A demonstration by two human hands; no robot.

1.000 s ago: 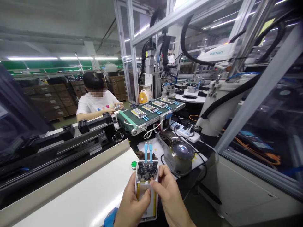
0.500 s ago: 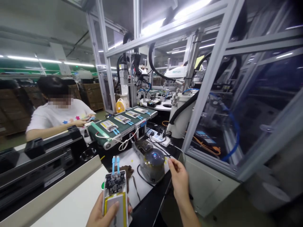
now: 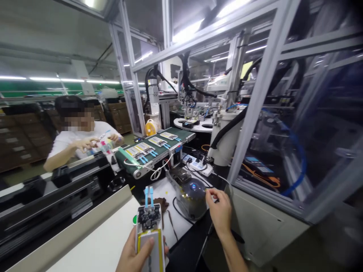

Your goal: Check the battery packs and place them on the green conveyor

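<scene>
Left hand (image 3: 136, 255) gripping open power bank (image 3: 150, 234); right hand (image 3: 220, 209) pinched beside domed device (image 3: 193, 194)

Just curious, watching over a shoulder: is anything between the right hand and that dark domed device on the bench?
Nothing visible. The right hand hovers right beside the dark domed device with the blue light; whether the fingertips touch it is unclear.

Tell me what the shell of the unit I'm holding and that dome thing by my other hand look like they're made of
The unit's shell in the left hand looks like white moulded plastic: smooth, opaque, slightly glossy edges. The dome device beside the right hand seems dark glossy plastic or coated metal; its top mirrors the lights and shows a small blue glow. I cannot tell which.
</scene>
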